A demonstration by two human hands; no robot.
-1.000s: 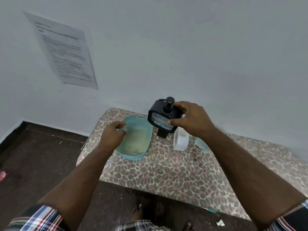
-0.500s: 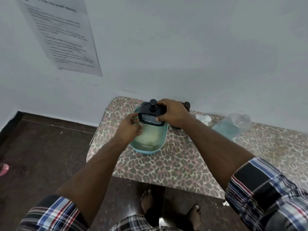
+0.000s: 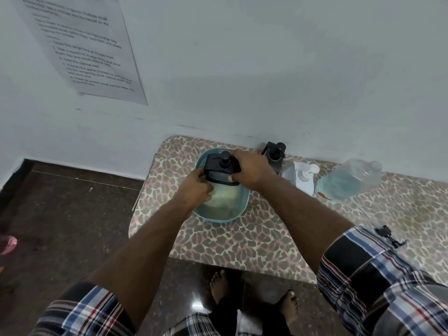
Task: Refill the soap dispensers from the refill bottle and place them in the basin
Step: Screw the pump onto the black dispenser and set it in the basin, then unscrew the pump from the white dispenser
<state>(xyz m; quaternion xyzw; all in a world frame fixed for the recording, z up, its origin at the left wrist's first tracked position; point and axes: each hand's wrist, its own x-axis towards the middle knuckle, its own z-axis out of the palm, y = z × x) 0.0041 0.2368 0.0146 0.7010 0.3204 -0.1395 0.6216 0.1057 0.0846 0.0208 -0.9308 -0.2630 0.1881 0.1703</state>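
Note:
A black soap dispenser (image 3: 219,169) with a pump top is held over the far end of the light blue basin (image 3: 238,212). My right hand (image 3: 249,169) grips its top right side and my left hand (image 3: 197,187) holds its left side from below. A second black dispenser (image 3: 275,155) stands against the wall to the right of the basin. Beside it stands a white pump dispenser (image 3: 306,177). The clear refill bottle (image 3: 346,183) with blue liquid lies on its side further right.
The small table (image 3: 242,241) has a leopard-print top and stands against a white wall. A printed sheet (image 3: 82,47) hangs on the wall at upper left. A small black clip (image 3: 388,235) lies by my right sleeve. My bare feet show on the dark floor below.
My right hand carried the black dispenser from above the table down to the basin. My left hand moved from the basin's rim onto the dispenser. The camera tilted down and closer.

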